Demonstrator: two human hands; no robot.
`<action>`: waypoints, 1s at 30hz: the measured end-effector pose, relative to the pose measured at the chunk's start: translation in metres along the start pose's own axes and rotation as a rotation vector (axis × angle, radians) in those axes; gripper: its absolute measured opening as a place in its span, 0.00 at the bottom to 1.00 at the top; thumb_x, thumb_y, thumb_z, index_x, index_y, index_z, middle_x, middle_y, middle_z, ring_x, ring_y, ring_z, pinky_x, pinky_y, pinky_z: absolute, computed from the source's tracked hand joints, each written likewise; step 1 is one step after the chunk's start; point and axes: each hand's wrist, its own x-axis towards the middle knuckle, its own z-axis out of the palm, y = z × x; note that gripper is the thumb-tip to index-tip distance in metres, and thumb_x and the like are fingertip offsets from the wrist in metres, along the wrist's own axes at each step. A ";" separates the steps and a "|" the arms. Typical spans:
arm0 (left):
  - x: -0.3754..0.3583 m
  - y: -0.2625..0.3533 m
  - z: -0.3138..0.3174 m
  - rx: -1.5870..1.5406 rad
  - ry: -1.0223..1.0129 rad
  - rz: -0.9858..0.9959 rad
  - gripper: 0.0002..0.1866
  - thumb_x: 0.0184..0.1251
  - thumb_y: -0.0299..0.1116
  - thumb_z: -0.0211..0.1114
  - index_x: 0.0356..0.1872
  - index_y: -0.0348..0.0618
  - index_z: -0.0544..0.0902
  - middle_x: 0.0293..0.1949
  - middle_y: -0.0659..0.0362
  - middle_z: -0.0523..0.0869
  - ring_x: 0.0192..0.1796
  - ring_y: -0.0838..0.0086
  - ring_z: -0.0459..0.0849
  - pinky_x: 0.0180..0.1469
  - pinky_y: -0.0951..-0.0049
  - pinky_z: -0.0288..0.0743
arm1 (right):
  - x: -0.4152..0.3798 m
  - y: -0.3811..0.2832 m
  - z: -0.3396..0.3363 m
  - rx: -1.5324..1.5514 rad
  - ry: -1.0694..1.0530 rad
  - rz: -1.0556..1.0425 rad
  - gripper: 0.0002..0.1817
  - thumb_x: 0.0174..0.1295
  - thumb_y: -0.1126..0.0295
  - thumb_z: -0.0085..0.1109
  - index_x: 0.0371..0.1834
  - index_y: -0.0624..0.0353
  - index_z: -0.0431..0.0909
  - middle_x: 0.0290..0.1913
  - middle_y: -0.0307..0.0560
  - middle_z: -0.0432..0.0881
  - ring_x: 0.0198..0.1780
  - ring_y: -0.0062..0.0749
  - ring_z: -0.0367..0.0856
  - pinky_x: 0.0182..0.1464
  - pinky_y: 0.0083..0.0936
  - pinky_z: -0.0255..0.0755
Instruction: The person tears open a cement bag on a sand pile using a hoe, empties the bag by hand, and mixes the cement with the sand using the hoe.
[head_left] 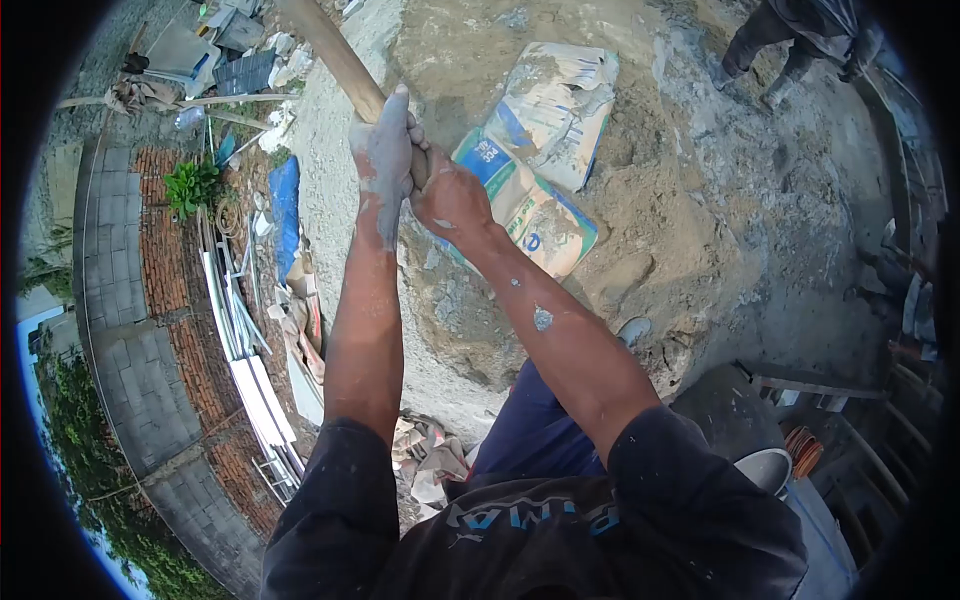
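My left hand (385, 150), smeared with grey cement, is closed round a long wooden tool handle (338, 60). The handle runs up and out of view at the top, so the tool's head is hidden. My right hand (450, 195) grips the same handle just below, near its lower end, with its fingers wrapped round it. Just right of my hands, a torn paper cement bag (560, 110) lies on a sandy mound (640, 240). A second bag (535, 215), blue, green and tan, overlaps it and is partly behind my right wrist.
Two people are partly in view at the right, one by dusty trousers (770, 45), another by an arm (905, 285). Pale pipes (255, 385), a blue tarp (284, 215) and rubble lie left, before a brick wall (165, 240). A bucket (765, 468) stands lower right.
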 end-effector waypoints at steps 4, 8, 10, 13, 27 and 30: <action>-0.052 -0.262 -0.035 0.193 0.010 -0.648 0.13 0.65 0.38 0.68 0.31 0.42 0.75 0.20 0.62 0.76 0.17 0.78 0.74 0.18 0.74 0.70 | -0.120 0.195 0.073 0.008 -0.133 0.423 0.30 0.52 0.67 0.63 0.58 0.67 0.68 0.39 0.69 0.81 0.45 0.60 0.82 0.48 0.44 0.76; -0.087 -0.299 -0.046 0.184 -0.090 -0.857 0.11 0.66 0.37 0.66 0.32 0.40 0.76 0.20 0.62 0.76 0.18 0.75 0.75 0.19 0.73 0.73 | -0.166 0.226 0.087 -0.076 -0.079 0.250 0.20 0.52 0.67 0.63 0.45 0.68 0.74 0.34 0.65 0.79 0.42 0.60 0.82 0.45 0.43 0.75; -0.066 -0.291 -0.052 0.157 -0.154 -0.933 0.11 0.67 0.37 0.65 0.31 0.40 0.76 0.20 0.62 0.76 0.18 0.75 0.76 0.20 0.73 0.74 | -0.159 0.220 0.089 -0.046 -0.098 0.262 0.19 0.52 0.67 0.63 0.43 0.69 0.74 0.33 0.64 0.78 0.41 0.60 0.82 0.43 0.42 0.75; -0.024 -0.303 -0.045 0.212 -0.130 -0.908 0.12 0.66 0.35 0.64 0.28 0.38 0.76 0.18 0.59 0.77 0.18 0.73 0.76 0.19 0.72 0.71 | -0.148 0.213 0.075 -0.078 -0.214 0.288 0.23 0.52 0.67 0.63 0.45 0.73 0.71 0.34 0.65 0.79 0.42 0.59 0.82 0.43 0.42 0.76; -0.174 -0.288 -0.077 0.354 -0.060 -0.793 0.10 0.63 0.34 0.65 0.34 0.38 0.75 0.19 0.61 0.75 0.16 0.78 0.74 0.18 0.75 0.70 | -0.317 0.162 0.070 -0.150 -0.331 0.773 0.32 0.57 0.60 0.59 0.63 0.64 0.66 0.40 0.65 0.83 0.42 0.59 0.84 0.46 0.47 0.77; -0.177 -0.304 -0.059 0.276 -0.003 -0.712 0.11 0.63 0.33 0.66 0.35 0.39 0.73 0.20 0.62 0.75 0.16 0.78 0.74 0.17 0.75 0.70 | -0.315 0.185 0.058 -0.177 -0.273 0.732 0.32 0.57 0.58 0.60 0.64 0.62 0.66 0.42 0.65 0.83 0.44 0.59 0.84 0.48 0.48 0.77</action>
